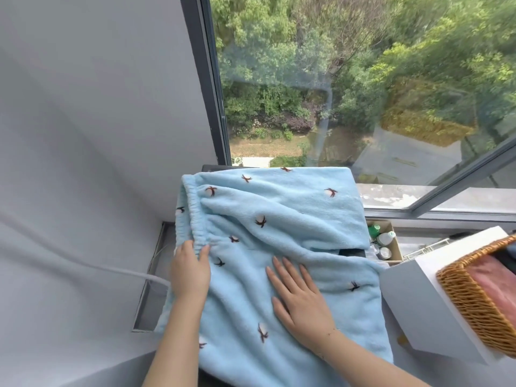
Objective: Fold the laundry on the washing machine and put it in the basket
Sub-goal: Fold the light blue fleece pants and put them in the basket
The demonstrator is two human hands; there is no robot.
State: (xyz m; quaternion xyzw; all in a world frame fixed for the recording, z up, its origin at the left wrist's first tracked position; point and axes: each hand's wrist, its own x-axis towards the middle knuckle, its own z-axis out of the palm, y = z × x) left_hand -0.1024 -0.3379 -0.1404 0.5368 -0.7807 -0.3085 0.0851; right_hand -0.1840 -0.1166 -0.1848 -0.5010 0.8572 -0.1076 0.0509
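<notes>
Two bare hands work on a pale blue fleece garment (279, 247) in the head view, the only view given. It is spread over the top of the washing machine (352, 252), of which only a dark strip shows through a gap in the cloth at the right. The garment carries small dark-and-white embroidered motifs and has a gathered elastic waistband along its left side.

The left hand (190, 269) is at the near left end of that waistband, its grip closed on the cloth: the fingers curl over the bunched edge with the thumb against the fabric. The right hand (300, 297) lies flat on the middle of the garment, grip apart, fingers straight and spread, pressing the fleece down.

At the right edge, a woven wicker basket (472, 308) sits tilted on a white box (413, 305), well apart from both hands; pink cloth (494, 283) shows inside it. Between the washing machine and the box, farther back, an open cardboard box (391, 241) holds small bottles with green and white caps.

A grey wall fills the left, with a white hose (92, 266) running across it toward the machine. Beyond, a large window (335, 79) looks down on trees.
</notes>
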